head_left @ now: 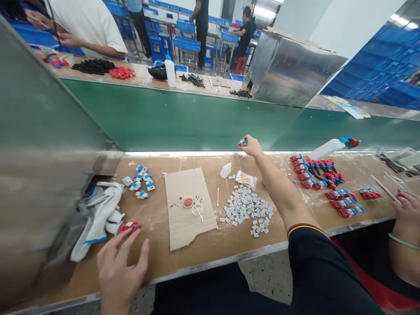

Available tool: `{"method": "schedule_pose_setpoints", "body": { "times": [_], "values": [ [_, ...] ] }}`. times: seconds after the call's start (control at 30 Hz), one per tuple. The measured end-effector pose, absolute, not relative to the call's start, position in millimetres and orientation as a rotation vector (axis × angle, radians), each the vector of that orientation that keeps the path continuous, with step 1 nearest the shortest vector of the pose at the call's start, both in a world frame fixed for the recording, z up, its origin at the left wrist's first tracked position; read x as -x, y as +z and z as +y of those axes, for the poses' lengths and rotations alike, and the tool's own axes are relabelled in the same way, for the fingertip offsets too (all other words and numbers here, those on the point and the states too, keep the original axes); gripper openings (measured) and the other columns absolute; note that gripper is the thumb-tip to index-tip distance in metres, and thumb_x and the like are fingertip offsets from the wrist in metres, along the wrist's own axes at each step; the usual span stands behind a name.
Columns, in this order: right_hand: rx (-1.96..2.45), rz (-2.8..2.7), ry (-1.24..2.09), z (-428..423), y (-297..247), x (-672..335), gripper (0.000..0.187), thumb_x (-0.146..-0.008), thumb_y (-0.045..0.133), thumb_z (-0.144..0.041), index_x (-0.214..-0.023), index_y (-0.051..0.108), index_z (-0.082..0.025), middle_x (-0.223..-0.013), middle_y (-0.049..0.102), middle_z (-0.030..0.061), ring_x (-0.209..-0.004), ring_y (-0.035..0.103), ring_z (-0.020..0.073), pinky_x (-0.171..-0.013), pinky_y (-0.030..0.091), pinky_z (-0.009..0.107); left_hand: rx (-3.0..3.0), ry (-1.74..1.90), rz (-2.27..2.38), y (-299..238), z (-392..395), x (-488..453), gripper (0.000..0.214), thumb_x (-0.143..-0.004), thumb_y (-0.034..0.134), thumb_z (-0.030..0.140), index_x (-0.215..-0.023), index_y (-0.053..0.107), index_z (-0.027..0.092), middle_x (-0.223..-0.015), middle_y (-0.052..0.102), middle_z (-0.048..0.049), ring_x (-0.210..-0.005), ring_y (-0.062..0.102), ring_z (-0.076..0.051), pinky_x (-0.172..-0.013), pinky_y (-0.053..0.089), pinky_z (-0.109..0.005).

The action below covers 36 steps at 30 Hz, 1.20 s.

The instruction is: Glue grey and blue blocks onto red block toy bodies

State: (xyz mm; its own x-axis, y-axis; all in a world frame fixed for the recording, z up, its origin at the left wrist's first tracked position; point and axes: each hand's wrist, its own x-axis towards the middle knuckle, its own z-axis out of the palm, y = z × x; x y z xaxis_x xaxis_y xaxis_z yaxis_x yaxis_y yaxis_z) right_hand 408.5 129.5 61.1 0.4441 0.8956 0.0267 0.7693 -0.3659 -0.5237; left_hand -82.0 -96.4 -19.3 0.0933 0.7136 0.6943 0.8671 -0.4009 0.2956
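Note:
My right hand (pixel 252 146) is stretched out above the back edge of the bench. Its fingers pinch a small blue-and-white part (pixel 242 142), partly covered by the fingertips. Near the left front, my left hand (pixel 121 262) has its fingers spread and the thumb apart. Its fingertips are at a small red part (pixel 130 226); whether they press on it I cannot tell. Several blue-and-white blocks (pixel 139 180) lie behind that. Between the hands is a cardboard sheet (pixel 183 183) with a small dish of red liquid (pixel 188 201) and a clear dish (pixel 197 209) holding a swab.
Grey square pieces (pixel 246 205) are heaped near a bag of cotton swabs (pixel 246 180). White gloves (pixel 105 205) lie left by a metal panel. Red-and-blue parts (pixel 343 203) and a white bottle (pixel 326 149) are to the right, near another person's hand (pixel 408 205). A green partition (pixel 183 118) stands behind.

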Motion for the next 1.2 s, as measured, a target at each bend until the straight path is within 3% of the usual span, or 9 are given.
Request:
{"method": "schedule_pose_setpoints", "body": {
  "times": [0.13,0.3,0.4,0.57,0.7,0.8,0.9,1.03,1.2],
  "values": [
    [2.287,-1.387,0.378,150,40,-401,0.031,-0.101,0.07,-0.043,-0.12,0.068,-0.018,-0.122,0.071,0.0073,-0.107,0.07,0.022,-0.096,0.061,0.045,2.251,-0.795,-1.746,-31,-95,93,0.042,-0.096,0.068,0.027,-0.139,0.065,0.026,-0.138,0.068,-0.0193,-0.117,0.067,-0.041,-0.092,0.056,-0.055],
    [2.186,-1.363,0.294,134,55,-417,0.047,-0.086,0.077,-0.031,-0.126,0.062,-0.014,-0.127,0.071,0.0191,-0.114,0.068,0.0298,-0.102,0.055,0.046,2.318,-0.65,-1.788,-37,-93,102,0.045,-0.096,0.064,0.023,-0.141,0.066,0.029,-0.14,0.067,-0.0188,-0.12,0.065,-0.041,-0.089,0.056,-0.055],
    [2.054,-1.343,0.203,87,73,-423,0.05,-0.089,0.067,-0.034,-0.134,0.055,-0.019,-0.135,0.067,0.0179,-0.109,0.069,0.0273,-0.098,0.056,0.046,2.314,-0.71,-1.806,-39,-85,105,0.036,-0.099,0.058,0.021,-0.133,0.07,0.024,-0.135,0.068,-0.0201,-0.113,0.066,-0.04,-0.088,0.056,-0.054],
    [1.58,-1.44,0.171,-26,85,-384,0.026,-0.094,0.068,-0.041,-0.114,0.065,-0.025,-0.108,0.073,0.007,-0.094,0.071,0.0217,-0.082,0.059,0.039,2.331,-0.924,-1.863,-39,-71,104,0.027,-0.101,0.057,0.026,-0.121,0.076,0.021,-0.122,0.071,-0.0206,-0.11,0.067,-0.039,-0.098,0.055,-0.057],
    [1.394,-1.784,0.265,-68,80,-326,0.012,-0.099,0.066,-0.035,-0.107,0.069,-0.026,-0.09,0.072,0.0027,-0.076,0.067,0.0178,-0.069,0.057,0.034,2.25,-1.174,-2.01,-29,-74,96,0.029,-0.101,0.062,0.035,-0.123,0.074,0.02,-0.125,0.073,-0.0187,-0.118,0.069,-0.036,-0.107,0.053,-0.056],
    [1.328,-2.163,0.43,-67,69,-288,0.022,-0.099,0.068,-0.034,-0.119,0.069,-0.025,-0.103,0.075,0.0063,-0.085,0.071,0.0207,-0.077,0.06,0.037,2.137,-1.713,-2.187,-19,-74,81,0.032,-0.102,0.061,0.041,-0.127,0.07,0.023,-0.128,0.074,-0.013,-0.118,0.072,-0.028,-0.104,0.059,-0.045],
    [1.28,-2.432,0.593,-59,54,-261,0.039,-0.093,0.078,-0.034,-0.129,0.066,-0.024,-0.117,0.075,0.0098,-0.101,0.074,0.0259,-0.084,0.061,0.039,2.021,-2.217,-2.267,-12,-68,62,0.032,-0.105,0.052,0.042,-0.126,0.066,0.022,-0.115,0.078,-0.0108,-0.103,0.076,-0.023,-0.09,0.064,-0.039],
    [1.252,-2.496,0.64,-57,41,-252,0.043,-0.089,0.083,-0.032,-0.128,0.066,-0.026,-0.117,0.074,0.0094,-0.106,0.074,0.0283,-0.086,0.061,0.041,2.169,-1.713,-2.083,-7,-71,43,0.029,-0.102,0.055,0.036,-0.12,0.071,0.019,-0.118,0.075,-0.0123,-0.111,0.072,-0.025,-0.1,0.06,-0.044],
    [1.214,-2.354,0.728,-58,39,-268,0.036,-0.093,0.079,-0.042,-0.122,0.067,-0.025,-0.108,0.073,0.0079,-0.095,0.072,0.025,-0.083,0.06,0.038,2.46,-1.35,-1.37,-12,-108,24,0.047,-0.095,0.068,0.047,-0.136,0.064,0.024,-0.133,0.066,-0.0157,-0.121,0.065,-0.032,-0.102,0.055,-0.047]
  ]
}}
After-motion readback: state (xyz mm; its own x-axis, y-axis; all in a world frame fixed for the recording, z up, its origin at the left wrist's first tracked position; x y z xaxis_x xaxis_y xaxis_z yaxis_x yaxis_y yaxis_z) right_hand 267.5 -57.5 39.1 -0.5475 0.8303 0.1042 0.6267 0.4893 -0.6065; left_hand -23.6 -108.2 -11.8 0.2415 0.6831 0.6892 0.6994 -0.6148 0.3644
